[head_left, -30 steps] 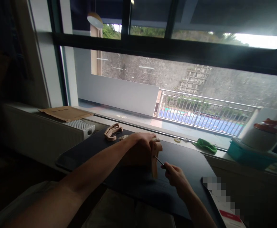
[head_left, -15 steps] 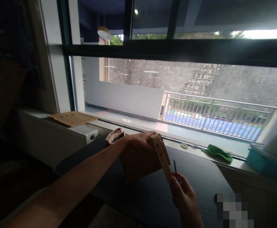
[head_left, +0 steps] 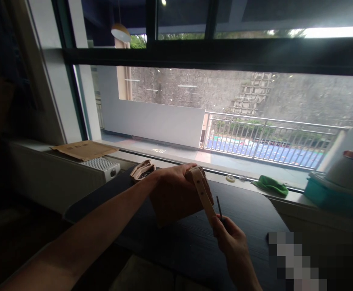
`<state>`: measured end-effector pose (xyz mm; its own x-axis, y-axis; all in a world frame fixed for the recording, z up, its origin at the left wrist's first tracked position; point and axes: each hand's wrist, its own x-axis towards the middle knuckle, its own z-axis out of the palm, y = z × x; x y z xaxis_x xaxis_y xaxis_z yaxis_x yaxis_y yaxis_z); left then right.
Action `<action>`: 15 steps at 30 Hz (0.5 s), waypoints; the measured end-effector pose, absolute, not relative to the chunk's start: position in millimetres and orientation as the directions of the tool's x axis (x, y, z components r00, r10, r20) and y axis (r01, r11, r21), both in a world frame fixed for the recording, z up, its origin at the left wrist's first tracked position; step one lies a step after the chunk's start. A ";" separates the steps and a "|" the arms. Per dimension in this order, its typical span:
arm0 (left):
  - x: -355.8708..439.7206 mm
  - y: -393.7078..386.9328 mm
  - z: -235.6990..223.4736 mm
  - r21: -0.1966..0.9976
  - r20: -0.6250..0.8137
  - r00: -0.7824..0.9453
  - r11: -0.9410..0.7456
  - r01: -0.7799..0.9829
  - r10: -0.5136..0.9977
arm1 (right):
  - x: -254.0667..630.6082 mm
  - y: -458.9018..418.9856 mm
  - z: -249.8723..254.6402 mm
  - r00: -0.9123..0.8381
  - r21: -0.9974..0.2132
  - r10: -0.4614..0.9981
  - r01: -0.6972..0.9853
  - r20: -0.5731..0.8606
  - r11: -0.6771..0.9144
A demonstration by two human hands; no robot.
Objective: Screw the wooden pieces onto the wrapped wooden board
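Observation:
My left hand (head_left: 181, 176) is wrapped over the top of a brown boxy piece (head_left: 176, 206), perhaps a leather bag, tilted above the table. A pale strap (head_left: 203, 194) with dark holes runs down its right edge. Its lower end is pinched in my right hand (head_left: 229, 234). The same hand also holds a slim dark tool (head_left: 219, 207), like a screwdriver, its shaft pointing up; its handle is mostly hidden. Left of the brown piece, a pale curved object (head_left: 141, 170) with a dark inside rests at the table's back edge.
The dark table (head_left: 249, 206) stands against the window sill. On the sill are a tape roll (head_left: 230, 178), a green cloth item (head_left: 270, 185) and a teal box (head_left: 320, 196). A brown envelope (head_left: 85, 150) lies on a white unit (head_left: 105, 167) to the left.
The whole view has shifted a little, with the scene moving left and up. Both hands keep their hold on the brown piece, strap and tool.

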<state>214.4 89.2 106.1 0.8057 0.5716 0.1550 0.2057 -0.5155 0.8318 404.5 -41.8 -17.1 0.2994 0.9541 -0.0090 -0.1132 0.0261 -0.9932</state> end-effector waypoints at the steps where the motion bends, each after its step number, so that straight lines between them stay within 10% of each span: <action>1: 213.6 89.2 105.9 0.834 0.158 0.804 -0.513 0.202 0.573 | 403.7 -41.9 -16.7 0.300 -0.994 0.954 -0.110 -0.007 0.027; 15: 214.4 88.0 106.7 0.828 0.158 0.815 -0.524 0.198 0.558 | 403.7 -45.2 -15.7 0.291 -0.996 0.957 -0.088 -0.001 0.026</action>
<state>214.4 88.0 106.7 0.8148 0.5577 0.1581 0.1983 -0.5245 0.8280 403.7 -45.2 -15.7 0.2909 0.9568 -0.0006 -0.0877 0.0261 -0.9958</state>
